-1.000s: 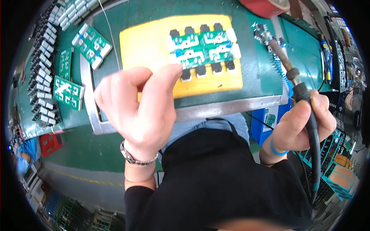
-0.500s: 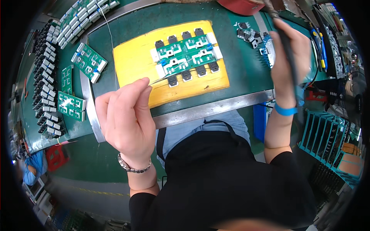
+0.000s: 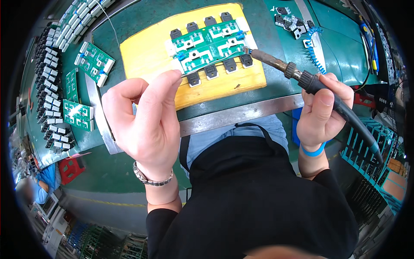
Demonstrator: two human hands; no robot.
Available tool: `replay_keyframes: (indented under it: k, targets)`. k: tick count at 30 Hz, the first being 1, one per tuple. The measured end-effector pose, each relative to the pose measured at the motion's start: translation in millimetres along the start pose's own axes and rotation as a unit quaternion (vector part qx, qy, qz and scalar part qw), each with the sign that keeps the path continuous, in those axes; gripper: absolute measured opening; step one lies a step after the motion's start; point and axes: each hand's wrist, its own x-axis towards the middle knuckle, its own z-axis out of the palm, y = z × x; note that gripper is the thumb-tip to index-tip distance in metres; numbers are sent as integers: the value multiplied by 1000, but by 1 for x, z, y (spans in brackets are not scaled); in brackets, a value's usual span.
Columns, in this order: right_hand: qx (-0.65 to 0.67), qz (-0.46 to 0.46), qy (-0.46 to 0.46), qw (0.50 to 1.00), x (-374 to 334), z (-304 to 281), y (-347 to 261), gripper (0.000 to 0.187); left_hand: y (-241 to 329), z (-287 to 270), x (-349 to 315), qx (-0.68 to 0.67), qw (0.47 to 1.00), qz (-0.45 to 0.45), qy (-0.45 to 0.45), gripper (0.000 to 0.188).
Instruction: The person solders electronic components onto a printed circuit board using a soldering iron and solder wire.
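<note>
A green circuit board (image 3: 206,46) with black transistors (image 3: 211,71) along its two long sides lies on a yellow board (image 3: 148,54). My right hand (image 3: 322,113) grips a soldering iron (image 3: 317,85). The iron's tip is at the right end of the circuit board, by a blue part (image 3: 240,36); whether it touches cannot be made out. My left hand (image 3: 144,116) is pinched at the circuit board's lower left corner. Between its fingertips is a thin solder wire, hard to see now, which seems to run over the board toward the iron's tip.
Several other circuit boards (image 3: 95,62) lie at the left, beside rows of white and black parts (image 3: 52,95). Loose transistors (image 3: 297,30) and a coiled blue cord (image 3: 311,51) are at the back right. A metal edge (image 3: 241,110) borders the green table nearest me.
My right hand has brought the soldering iron from the back right down to the circuit board's right end. The left hand has shifted slightly toward the circuit board, still pinching. The view has shifted a little.
</note>
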Motion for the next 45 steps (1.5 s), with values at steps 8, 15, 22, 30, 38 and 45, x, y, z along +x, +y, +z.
replay_keyframes:
  k: [8, 15, 22, 30, 38, 45]
  targets:
    - [64, 19, 1, 998, -3, 3, 0, 28, 0, 4, 5, 10, 999, 43, -1, 19]
    - [78, 15, -3, 997, -4, 7, 0, 29, 0, 8, 4, 0, 1000, 24, -1, 22]
    - [60, 9, -1, 998, -7, 6, 2, 29, 0, 10, 8, -1, 998, 54, -9, 20]
    - [32, -20, 12, 999, -1, 5, -6, 36, -1, 2, 4, 14, 1000, 20, 16, 12]
    - [71, -16, 1, 997, -9, 10, 2, 35, -2, 6, 1, 12, 1000, 19, 16, 18]
    - [93, 10, -5, 996, -12, 17, 5, 31, -5, 4, 3, 15, 999, 47, -11, 17]
